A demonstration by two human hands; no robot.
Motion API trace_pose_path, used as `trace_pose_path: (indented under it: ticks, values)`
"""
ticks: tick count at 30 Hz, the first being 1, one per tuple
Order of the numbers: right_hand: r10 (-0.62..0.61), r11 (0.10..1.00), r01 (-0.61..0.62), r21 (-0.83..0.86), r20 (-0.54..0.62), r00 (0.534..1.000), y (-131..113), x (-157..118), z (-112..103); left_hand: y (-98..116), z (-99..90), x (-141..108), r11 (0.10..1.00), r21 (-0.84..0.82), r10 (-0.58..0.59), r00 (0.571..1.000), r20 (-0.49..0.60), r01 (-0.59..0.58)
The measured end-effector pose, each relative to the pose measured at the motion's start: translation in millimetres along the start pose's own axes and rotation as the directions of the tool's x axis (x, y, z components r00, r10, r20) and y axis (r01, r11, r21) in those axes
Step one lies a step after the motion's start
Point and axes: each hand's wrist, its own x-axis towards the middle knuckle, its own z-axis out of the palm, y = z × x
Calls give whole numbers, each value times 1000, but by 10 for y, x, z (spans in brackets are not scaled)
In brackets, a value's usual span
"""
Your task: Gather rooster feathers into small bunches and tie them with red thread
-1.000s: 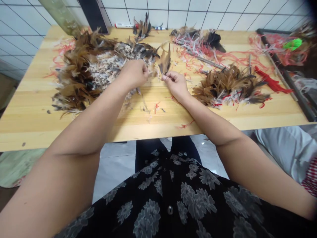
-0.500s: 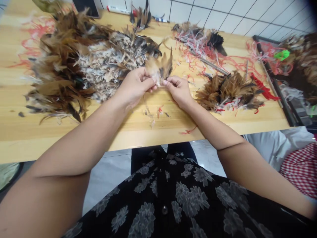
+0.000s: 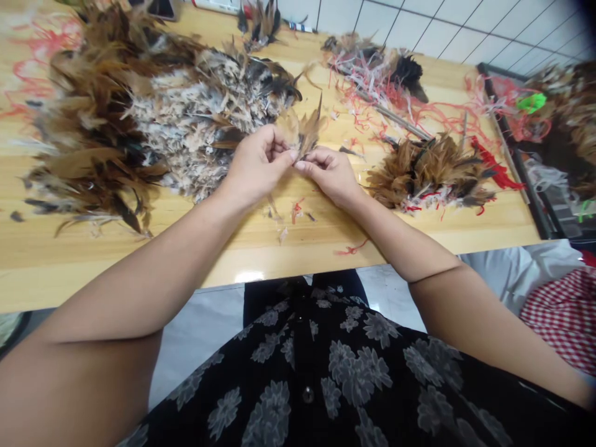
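Observation:
A small bunch of brown feathers [image 3: 305, 131] stands up between my two hands, its tips pointing away from me. My left hand [image 3: 264, 160] pinches its base between thumb and curled fingers. From the other side, my right hand [image 3: 329, 171] has its thumb and forefinger closed at the same base, the fingertips nearly meeting those of the left. The quill ends are hidden by the fingers. Just left of my hands lies a large heap of brown, black and whitish feathers [image 3: 181, 118]. Right of them rests a brown feather bundle [image 3: 428, 171] with red ties.
Red and white string with dark feathers [image 3: 372, 77] lies at the back. A thin rod [image 3: 403, 121] sits near it. At the right is a dark-framed tray [image 3: 526, 149] with feathers. String scraps [image 3: 297, 211] dot the wooden table [image 3: 261, 248]. White tiles [image 3: 354, 22] rise behind.
Both hands still pinch the feather bunch; it has turned slightly, and its pale fluffy base is now more covered. My right fingertips have shifted left, closer to my left thumb. The view has shifted slightly.

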Motion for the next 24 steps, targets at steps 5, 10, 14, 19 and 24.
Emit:
trace_pose_path:
  ticks: [5,10,14,19,24]
  values:
    - [7,999,-8,-34,-22,1000,16,16,21,-17,14,-7,996,-86,-32,999,4,32]
    - [-10,999,8,-52,-42,999,-22,20,26,-88,38,-4,987,-159,-35,999,8,36]
    - [-22,996,19,-86,-29,999,-94,-5,1,-143,54,20,977,-205,-61,998,1,60]
    - [-71,986,75,-149,32,997,-135,-7,-19,-144,33,27,983,-181,-8,998,62,19]
    - [-81,982,92,-164,71,994,-168,0,22,-152,30,30,982,-186,-17,998,53,27]
